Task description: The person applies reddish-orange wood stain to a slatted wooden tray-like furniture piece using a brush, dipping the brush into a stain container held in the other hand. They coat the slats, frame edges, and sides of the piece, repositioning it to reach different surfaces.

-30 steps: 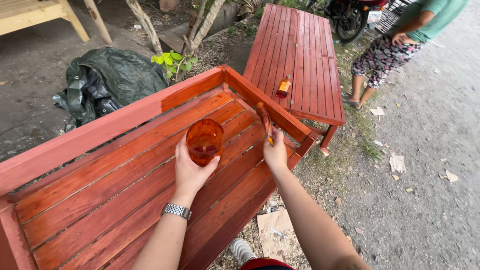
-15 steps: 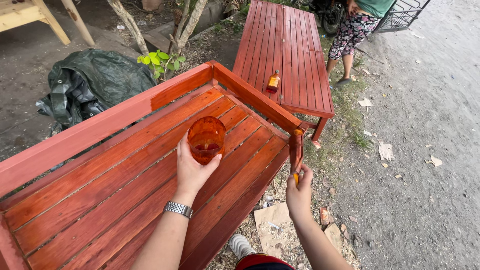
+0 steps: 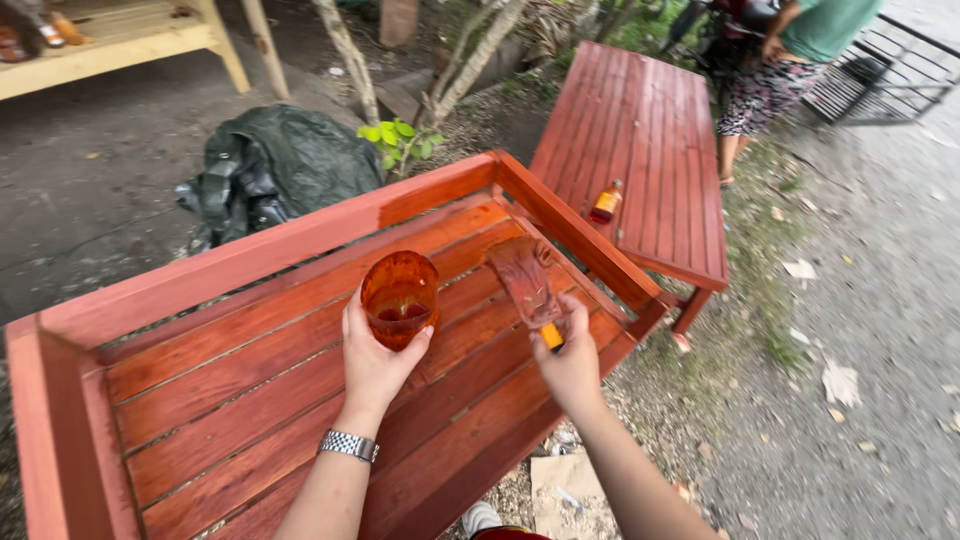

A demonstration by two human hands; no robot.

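**Stain coat status: slatted bench top, near section**

The left hand (image 3: 375, 355), wristwatch (image 3: 349, 445) on its wrist, has its fingers wrapped around an orange plastic cup (image 3: 400, 297) and holds it upright above the slats; a dark pool of stain shows in the bottom. The right hand (image 3: 570, 362) has its fingers closed around the handle of a flat paintbrush (image 3: 523, 285), bristles pointing away from the person and raised just over the boards, right of the cup.

The slatted bench (image 3: 250, 400) beneath both hands carries red-brown stain across all visible slats. The slats near the brush look wet and glossy; judged from this, the top surface is largely coated. The raised frame rail (image 3: 260, 255) reads lighter and flatter in tone and may need a further pass. The undersides and legs are out of view.

Beyond stands a second red slatted bench (image 3: 640, 130), fully coloured, with a small amber bottle (image 3: 605, 202) on it. A person (image 3: 790, 50) stands at its far end. A dark tarpaulin bundle (image 3: 280, 165) lies left.
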